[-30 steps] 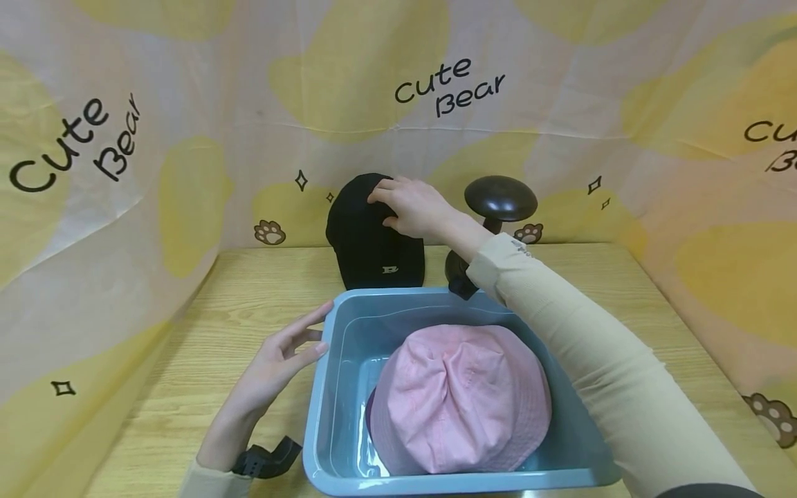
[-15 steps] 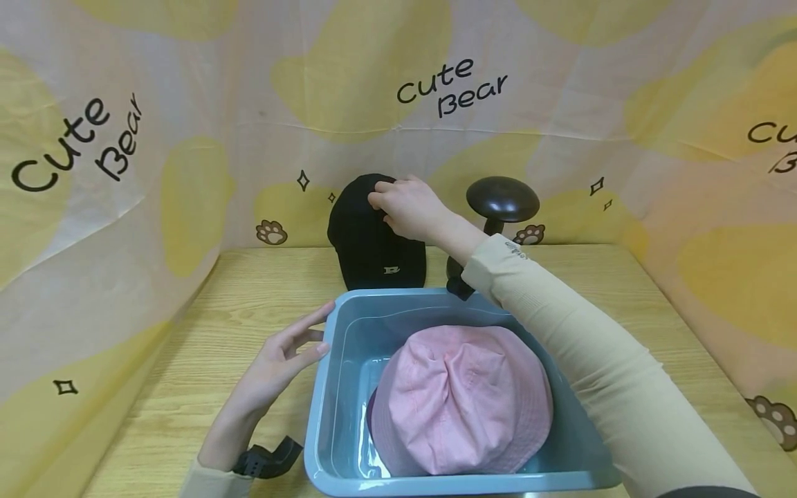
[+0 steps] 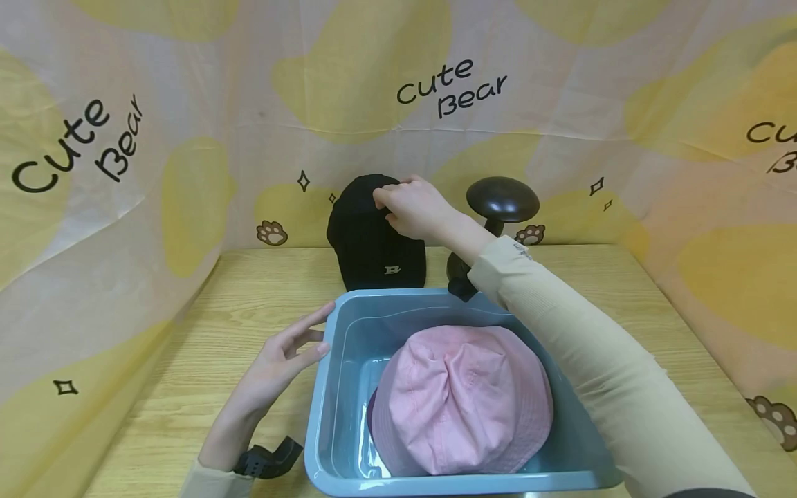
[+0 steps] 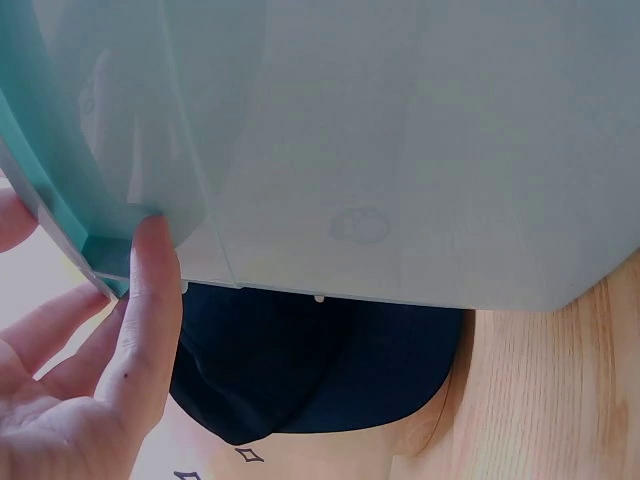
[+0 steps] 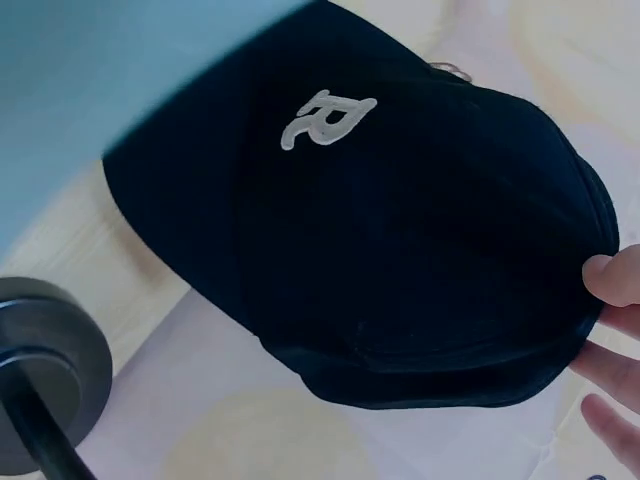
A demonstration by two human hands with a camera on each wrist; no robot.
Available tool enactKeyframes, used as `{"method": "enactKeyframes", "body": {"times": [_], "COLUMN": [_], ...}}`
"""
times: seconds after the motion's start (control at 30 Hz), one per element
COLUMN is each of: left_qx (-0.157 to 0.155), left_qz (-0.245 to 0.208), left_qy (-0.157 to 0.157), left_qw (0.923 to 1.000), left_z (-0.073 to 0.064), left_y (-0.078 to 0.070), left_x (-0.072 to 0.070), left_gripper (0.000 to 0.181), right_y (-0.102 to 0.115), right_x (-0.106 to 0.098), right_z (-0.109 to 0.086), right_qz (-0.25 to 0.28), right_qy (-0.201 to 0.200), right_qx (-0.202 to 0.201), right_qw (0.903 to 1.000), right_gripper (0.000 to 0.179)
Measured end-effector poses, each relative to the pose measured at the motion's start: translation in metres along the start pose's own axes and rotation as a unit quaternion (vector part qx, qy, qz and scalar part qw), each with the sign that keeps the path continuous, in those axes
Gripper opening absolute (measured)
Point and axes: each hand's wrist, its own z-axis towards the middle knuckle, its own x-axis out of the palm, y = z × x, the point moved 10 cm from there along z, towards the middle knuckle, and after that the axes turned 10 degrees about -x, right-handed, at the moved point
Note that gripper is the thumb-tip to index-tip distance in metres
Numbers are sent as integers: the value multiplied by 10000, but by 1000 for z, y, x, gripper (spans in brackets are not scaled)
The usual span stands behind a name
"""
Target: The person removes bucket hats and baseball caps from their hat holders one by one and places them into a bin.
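Note:
My right hand [image 3: 418,213] pinches the crown of a black baseball cap [image 3: 366,238], which stands brim down behind the blue tub [image 3: 315,422]. In the right wrist view, the thumb [image 5: 610,277] lies on the cap's front and the other fingers are behind it; a white letter [image 5: 330,118] shows on the crown. My left hand [image 3: 279,360] touches the tub's left side near its back corner with extended fingers. A pink bucket hat [image 3: 457,401] rests crown up inside the tub, and a dark purple edge [image 3: 371,408] peeks out beneath it.
A dark stand with a rounded top [image 3: 501,199] rises right of the cap, partly hidden by my right forearm. The wooden table [image 3: 249,277] meets a patterned yellow cloth [image 3: 349,76] at the back and sides. A black wrist strap [image 3: 268,460] circles my left wrist.
My right hand's fingers have closed onto the cap's crown from a looser, more spread pose. The cap, the tub and my left hand stay about where they were.

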Motion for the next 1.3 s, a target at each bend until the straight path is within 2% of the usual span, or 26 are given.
{"method": "enactKeyframes", "body": {"times": [0.2,0.43,0.9,1.3], "left_qx": [1,-20,-35,25], "left_qz": [9,26,67,64], "left_qy": [-15,-51,-91,-19], "left_qw": [10000,10000,9999,10000], "left_z": [1,-1,-4,0], "left_y": [0,0,-3,-2], "left_x": [-1,0,1,1], "left_gripper": [55,55,55,56], "right_y": [-2,-5,-7,-19], "right_x": [-1,-5,-30,-39], "right_z": [-3,-8,-11,-2], "right_qz": [249,498,566,709], "right_qy": [70,-66,-872,-1180], "right_qx": [163,374,495,779], "right_qw": [9995,9980,9933,9874], "right_gripper": [21,22,17,19]}}
